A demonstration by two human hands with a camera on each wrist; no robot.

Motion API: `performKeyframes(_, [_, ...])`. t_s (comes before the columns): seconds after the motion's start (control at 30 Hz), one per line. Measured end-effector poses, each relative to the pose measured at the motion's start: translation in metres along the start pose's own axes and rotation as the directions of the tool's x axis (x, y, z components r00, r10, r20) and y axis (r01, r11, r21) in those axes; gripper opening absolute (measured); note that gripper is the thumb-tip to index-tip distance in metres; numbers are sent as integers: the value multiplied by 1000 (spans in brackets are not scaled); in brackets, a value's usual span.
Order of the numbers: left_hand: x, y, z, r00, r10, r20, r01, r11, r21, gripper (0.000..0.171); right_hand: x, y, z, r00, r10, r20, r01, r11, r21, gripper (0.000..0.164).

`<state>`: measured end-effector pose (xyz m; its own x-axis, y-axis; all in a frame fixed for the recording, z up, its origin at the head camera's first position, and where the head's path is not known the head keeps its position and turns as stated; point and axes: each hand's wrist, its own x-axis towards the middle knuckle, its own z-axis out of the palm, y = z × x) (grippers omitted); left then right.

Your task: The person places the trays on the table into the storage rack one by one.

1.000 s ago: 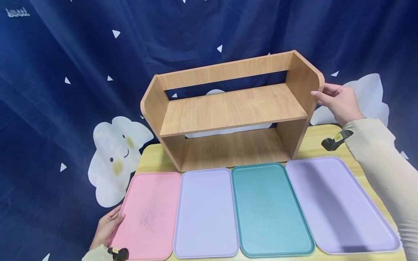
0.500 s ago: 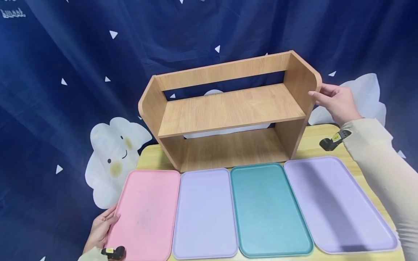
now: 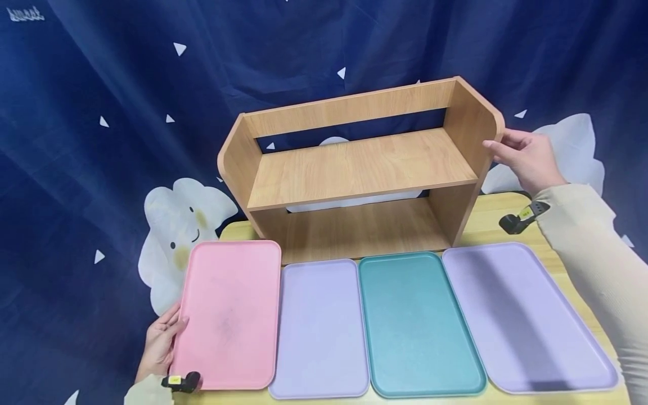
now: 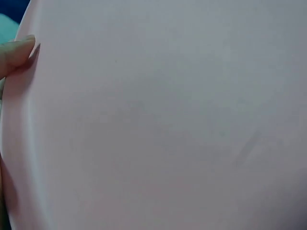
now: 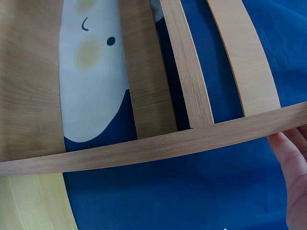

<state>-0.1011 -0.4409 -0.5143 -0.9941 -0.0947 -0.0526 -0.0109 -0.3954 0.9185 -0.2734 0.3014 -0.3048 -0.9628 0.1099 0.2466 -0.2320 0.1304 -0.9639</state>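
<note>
Head view: left grip (image 3: 161,344) holds pink tray (image 3: 230,315).

Left wrist view crops my left hand (image 4: 15,55), pink tray (image 4: 158,115); head view crops my 2 sleeves (image 3: 582,247) at edges.

I note the person's left hand (image 4: 13,57), only partly visible, gripping a smooth, pale pink tray (image 4: 158,86) by its raised rim (image 4: 14,129). The thumb (image 4: 23,48) lies across that rim, a dark shadow (image 4: 25,81) beside it. Past the thumb tip, the flat surface bears a faint, blurred grey smudge (image 4: 136,112); well apart from the hand runs one slanting streak (image 4: 248,148). Just beside the thumb, outside the rim, a dark blue patch (image 4: 18,8) shows.
</note>
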Motion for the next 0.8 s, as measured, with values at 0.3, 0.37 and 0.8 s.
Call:
performKeyframes(0.3, [6, -10, 41, 991, 90, 97, -72, 983, -170, 58, -1, 0, -1, 1000, -9, 8, 9, 999, -50, 34])
performKeyframes(0.37, [7, -13, 51, 988, 92, 126, -66, 979, -194, 59, 0, 0, -2, 1000, -7, 12, 8, 998, -62, 37])
performKeyframes(0.8, [10, -16, 149, 988, 77, 131, -76, 997, -9, 52, -4, 1, -7, 998, -59, 9, 60, 976, -209, 43])
